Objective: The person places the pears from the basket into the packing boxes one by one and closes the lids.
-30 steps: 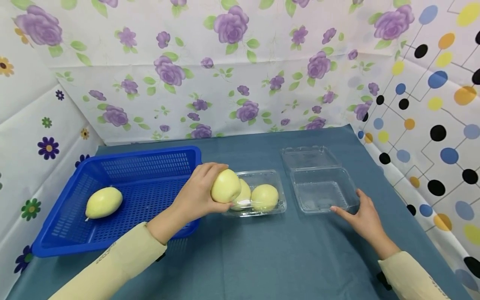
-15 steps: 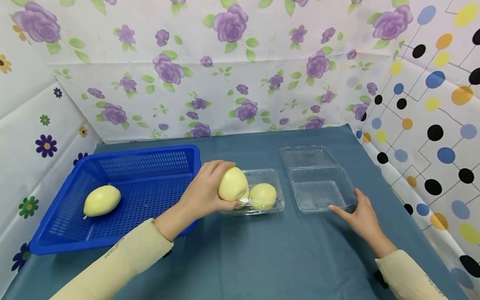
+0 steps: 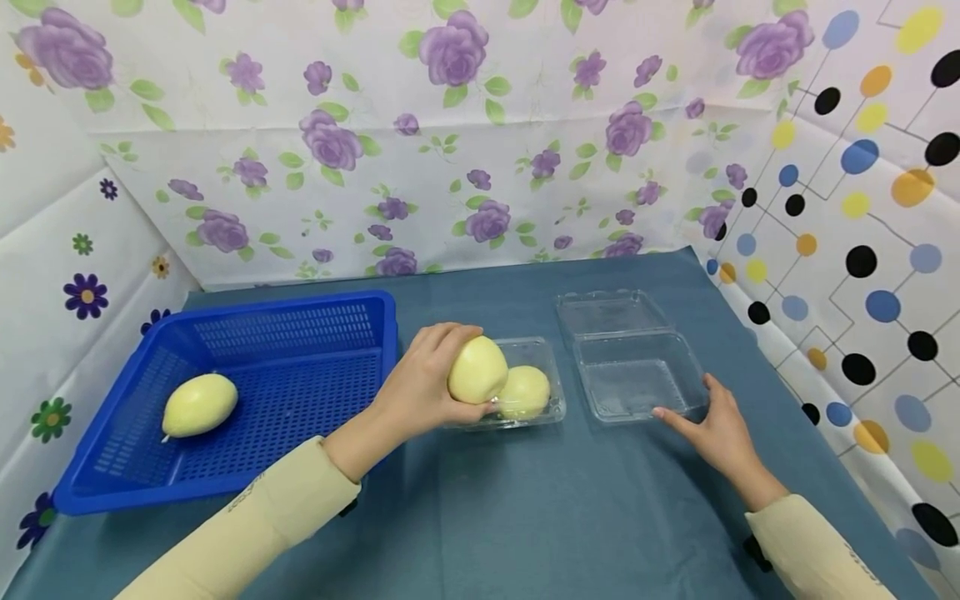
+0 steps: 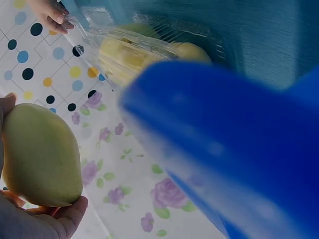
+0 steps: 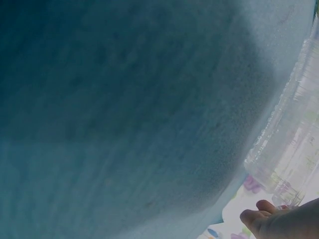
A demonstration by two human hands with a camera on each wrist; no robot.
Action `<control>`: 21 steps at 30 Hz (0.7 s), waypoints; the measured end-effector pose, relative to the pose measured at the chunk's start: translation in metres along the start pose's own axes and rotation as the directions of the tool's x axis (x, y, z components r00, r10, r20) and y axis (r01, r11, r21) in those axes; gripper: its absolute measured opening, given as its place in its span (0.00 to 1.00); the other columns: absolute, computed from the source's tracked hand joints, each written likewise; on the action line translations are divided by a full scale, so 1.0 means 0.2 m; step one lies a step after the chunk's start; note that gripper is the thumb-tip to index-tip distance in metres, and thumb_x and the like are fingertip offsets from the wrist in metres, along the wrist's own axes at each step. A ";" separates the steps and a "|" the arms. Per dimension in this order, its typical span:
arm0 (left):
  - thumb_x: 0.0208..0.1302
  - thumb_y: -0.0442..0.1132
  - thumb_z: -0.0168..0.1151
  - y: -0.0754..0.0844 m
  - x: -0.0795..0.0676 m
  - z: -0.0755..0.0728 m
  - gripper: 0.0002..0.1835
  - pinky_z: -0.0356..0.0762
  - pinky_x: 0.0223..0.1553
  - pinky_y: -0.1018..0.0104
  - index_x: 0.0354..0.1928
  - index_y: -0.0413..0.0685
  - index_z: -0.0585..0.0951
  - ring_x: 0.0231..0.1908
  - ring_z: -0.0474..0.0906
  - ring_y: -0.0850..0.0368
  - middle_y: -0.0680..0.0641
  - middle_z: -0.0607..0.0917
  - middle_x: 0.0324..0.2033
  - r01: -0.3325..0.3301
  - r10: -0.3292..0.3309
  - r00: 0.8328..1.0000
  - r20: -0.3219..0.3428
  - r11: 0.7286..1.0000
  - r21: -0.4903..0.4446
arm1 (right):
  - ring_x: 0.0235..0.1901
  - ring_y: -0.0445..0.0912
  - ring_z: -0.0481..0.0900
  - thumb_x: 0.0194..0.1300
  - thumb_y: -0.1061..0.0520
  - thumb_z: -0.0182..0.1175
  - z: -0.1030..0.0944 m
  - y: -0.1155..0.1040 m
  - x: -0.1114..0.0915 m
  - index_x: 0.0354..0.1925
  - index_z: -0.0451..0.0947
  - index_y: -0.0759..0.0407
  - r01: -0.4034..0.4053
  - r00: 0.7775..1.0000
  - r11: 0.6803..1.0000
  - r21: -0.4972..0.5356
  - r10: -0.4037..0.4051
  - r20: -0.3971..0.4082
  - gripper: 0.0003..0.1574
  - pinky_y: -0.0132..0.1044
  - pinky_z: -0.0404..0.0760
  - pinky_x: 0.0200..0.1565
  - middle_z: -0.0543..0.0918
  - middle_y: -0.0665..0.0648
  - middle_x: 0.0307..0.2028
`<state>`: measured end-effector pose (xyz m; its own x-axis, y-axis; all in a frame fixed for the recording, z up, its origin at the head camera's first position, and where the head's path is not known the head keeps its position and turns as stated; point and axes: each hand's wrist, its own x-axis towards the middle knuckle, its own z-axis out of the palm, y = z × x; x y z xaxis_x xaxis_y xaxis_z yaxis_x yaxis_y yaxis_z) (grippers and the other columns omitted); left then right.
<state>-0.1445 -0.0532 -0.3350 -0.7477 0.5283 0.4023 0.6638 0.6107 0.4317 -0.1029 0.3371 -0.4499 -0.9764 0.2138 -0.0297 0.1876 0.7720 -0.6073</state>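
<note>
My left hand (image 3: 431, 375) grips a pale yellow mango (image 3: 478, 371) over the left part of a clear plastic box (image 3: 551, 354). The left wrist view shows the held mango (image 4: 42, 154) between thumb and fingers. A mango (image 3: 523, 392) lies in that box's right part; another, left of it, is hidden behind the held one in the head view. My right hand (image 3: 723, 433) holds the front right corner of a second clear box (image 3: 637, 379), thumb at the front rim and fingers along the side. That box has its lid folded back and nothing inside.
A blue perforated basket (image 3: 225, 492) stands at the left with one mango (image 3: 200, 406) in it. Its wall (image 4: 224, 109) blocks much of the left wrist view. Blue-grey cloth (image 3: 540, 508) covers the table. A flowered sheet (image 3: 480, 133) hangs behind, a dotted one (image 3: 855, 233) at the right.
My left hand has moved right with the mango, further over the first box, covering the fruit at its left. My right hand keeps its place at the second box.
</note>
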 end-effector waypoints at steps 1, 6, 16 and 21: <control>0.40 0.50 0.78 0.00 0.00 0.00 0.42 0.78 0.45 0.47 0.59 0.46 0.72 0.55 0.70 0.42 0.41 0.75 0.54 -0.005 0.005 1.000 -0.002 1.000 -0.003 | 0.62 0.76 0.54 0.58 0.35 0.63 0.00 0.00 0.00 0.72 0.37 0.74 0.001 1.000 1.000 0.000 -0.001 0.000 0.69 0.71 0.60 0.55 0.49 0.82 0.66; 0.41 0.48 0.78 0.02 0.02 0.02 0.42 0.78 0.45 0.47 0.60 0.46 0.72 0.54 0.70 0.43 0.41 0.75 0.54 -0.020 0.021 1.000 0.017 0.999 -0.032 | 0.62 0.76 0.54 0.58 0.35 0.63 0.00 0.00 0.00 0.72 0.36 0.74 0.002 1.000 1.000 0.001 -0.002 0.000 0.69 0.71 0.61 0.55 0.49 0.82 0.66; 0.42 0.50 0.77 0.07 0.05 0.08 0.41 0.78 0.46 0.48 0.61 0.47 0.71 0.55 0.69 0.44 0.42 0.74 0.55 -0.046 0.047 0.998 0.036 0.998 -0.046 | 0.62 0.76 0.53 0.58 0.33 0.62 -0.01 0.01 0.00 0.72 0.35 0.72 0.001 1.000 1.000 0.012 -0.001 0.031 0.69 0.71 0.61 0.54 0.48 0.81 0.67; 0.42 0.51 0.77 0.08 0.08 0.10 0.42 0.77 0.47 0.47 0.61 0.47 0.71 0.55 0.69 0.44 0.42 0.74 0.55 -0.050 0.052 0.998 0.043 0.998 -0.045 | 0.63 0.75 0.53 0.58 0.33 0.62 -0.01 0.01 0.00 0.72 0.36 0.72 -0.004 1.000 1.000 0.009 0.004 0.028 0.69 0.70 0.61 0.55 0.48 0.81 0.67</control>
<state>-0.1455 -0.0231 -0.3371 -0.7124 0.5839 0.3893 0.7003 0.5567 0.4468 -0.1029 0.3393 -0.4488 -0.9783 0.1997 -0.0544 0.1905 0.7660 -0.6140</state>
